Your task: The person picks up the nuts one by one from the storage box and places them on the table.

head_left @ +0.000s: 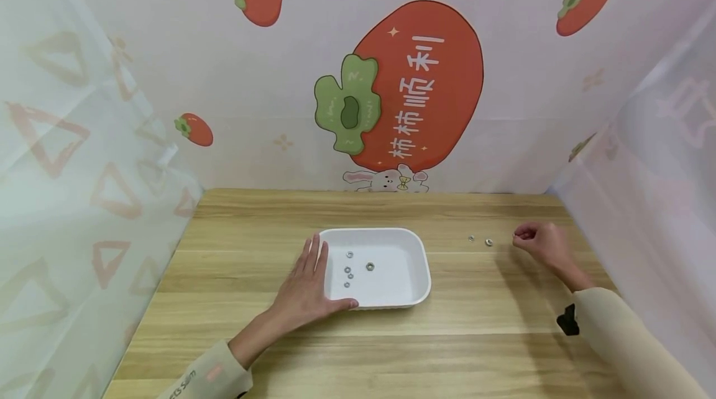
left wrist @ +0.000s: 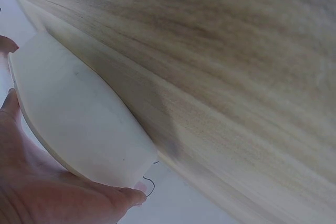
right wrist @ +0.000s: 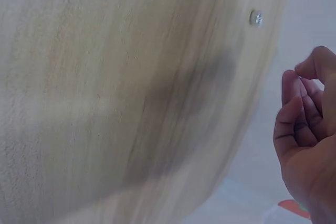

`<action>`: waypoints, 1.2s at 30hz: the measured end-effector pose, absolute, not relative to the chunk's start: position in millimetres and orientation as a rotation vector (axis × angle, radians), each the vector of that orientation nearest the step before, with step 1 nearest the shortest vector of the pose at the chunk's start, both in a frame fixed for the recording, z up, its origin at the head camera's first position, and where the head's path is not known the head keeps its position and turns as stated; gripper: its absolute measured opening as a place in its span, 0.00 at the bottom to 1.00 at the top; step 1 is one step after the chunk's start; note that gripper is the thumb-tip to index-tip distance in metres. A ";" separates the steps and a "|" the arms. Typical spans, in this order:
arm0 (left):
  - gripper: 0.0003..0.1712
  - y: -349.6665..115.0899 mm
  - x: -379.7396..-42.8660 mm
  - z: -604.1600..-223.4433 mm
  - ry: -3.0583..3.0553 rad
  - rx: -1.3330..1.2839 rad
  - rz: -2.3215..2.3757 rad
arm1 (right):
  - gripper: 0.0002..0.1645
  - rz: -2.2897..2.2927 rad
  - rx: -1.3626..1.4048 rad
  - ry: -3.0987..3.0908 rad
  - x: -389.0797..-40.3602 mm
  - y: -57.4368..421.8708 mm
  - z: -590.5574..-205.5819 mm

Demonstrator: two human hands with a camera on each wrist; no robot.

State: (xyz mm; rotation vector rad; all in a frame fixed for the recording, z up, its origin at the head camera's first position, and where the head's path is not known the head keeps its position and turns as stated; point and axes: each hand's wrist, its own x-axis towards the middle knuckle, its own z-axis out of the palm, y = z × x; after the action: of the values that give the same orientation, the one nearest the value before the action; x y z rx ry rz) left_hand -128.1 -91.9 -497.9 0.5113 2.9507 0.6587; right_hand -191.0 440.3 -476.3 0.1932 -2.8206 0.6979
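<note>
My left hand [head_left: 302,296] lies along the left side of a white tray [head_left: 422,275], fingers straight and spread, thumb over the near rim. The left wrist view shows that hand [left wrist: 58,187] against the tray's outer wall [left wrist: 84,114]. Inside the tray are several small silver nuts [head_left: 347,270] and a larger, darker nut [head_left: 370,266]. Right of the tray, my right hand [head_left: 542,243] pinches a tiny pale nut, mostly hidden by thumb and forefinger. Just left of it, a small nut [head_left: 471,238] and a larger nut [head_left: 489,242] lie on the table.
The wood-grain table [head_left: 447,349] reaches back to a pale printed curtain [head_left: 268,156]. More curtain [head_left: 643,200] hangs at the right side, close beyond my right arm, and at the left.
</note>
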 end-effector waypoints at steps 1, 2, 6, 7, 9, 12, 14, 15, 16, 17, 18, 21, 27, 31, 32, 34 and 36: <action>0.80 -92.0 -128.1 -497.7 2.950 0.512 0.653 | 0.03 0.691 0.200 -2.843 -192.5 440.6 -478.3; 0.80 -92.0 -128.1 -497.6 2.951 0.513 0.650 | 0.03 0.691 0.208 -2.868 -194.1 440.9 -480.5; 0.80 -92.0 -128.5 -497.7 2.951 0.511 0.650 | 0.03 0.673 0.238 -2.936 -198.3 439.0 -488.3; 0.80 -91.8 -128.7 -498.0 2.950 0.513 0.652 | 0.03 0.663 0.246 -2.945 -199.0 438.6 -490.3; 0.80 -91.3 -129.2 -498.7 2.950 0.514 0.660 | 0.03 0.641 0.263 -2.951 -200.0 437.4 -493.7; 0.81 -90.9 -129.6 -499.3 2.951 0.512 0.660 | 0.02 0.600 0.287 -2.950 -201.1 435.3 -497.7; 0.81 -90.9 -129.4 -499.5 2.955 0.512 0.659 | 0.03 0.584 0.301 -2.957 -201.9 433.9 -499.3; 0.80 -90.9 -129.3 -499.1 2.956 0.510 0.657 | 0.03 0.571 0.306 -2.958 -202.3 433.3 -499.7; 0.80 -91.0 -129.1 -498.8 2.955 0.509 0.656 | 0.03 0.566 0.309 -2.963 -202.6 432.6 -499.9; 0.80 -91.1 -128.9 -498.4 2.954 0.508 0.657 | 0.04 0.568 0.313 -2.970 -203.3 432.1 -500.2; 0.80 -91.2 -128.8 -498.1 2.954 0.508 0.656 | 0.04 0.571 0.316 -2.978 -204.0 431.9 -500.5; 0.80 -91.4 -128.3 -497.4 2.952 0.502 0.658 | 0.04 0.561 0.329 -2.990 -206.6 431.6 -500.9; 0.80 -91.4 -128.2 -498.3 2.953 0.492 0.658 | 0.04 0.531 0.322 -3.001 -210.4 433.4 -502.4; 0.80 -91.3 -128.1 -498.5 2.950 0.490 0.660 | 0.04 0.516 0.327 -3.017 -210.8 433.9 -500.9; 0.80 -91.3 -128.1 -498.5 2.949 0.490 0.662 | 0.04 0.512 0.327 -3.022 -211.0 433.9 -500.6; 0.80 -91.3 -128.0 -498.5 2.950 0.491 0.661 | 0.04 0.508 0.331 -3.029 -211.1 433.8 -499.7; 0.80 -91.3 -127.8 -498.4 2.951 0.493 0.661 | 0.05 0.504 0.334 -3.034 -211.3 433.5 -499.5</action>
State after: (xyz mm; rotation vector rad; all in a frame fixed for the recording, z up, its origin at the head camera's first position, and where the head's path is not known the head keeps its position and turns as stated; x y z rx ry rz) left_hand -127.8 -91.3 -498.4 0.4927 2.9514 0.6611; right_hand -211.3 433.5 -499.5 0.3344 -3.0344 0.5038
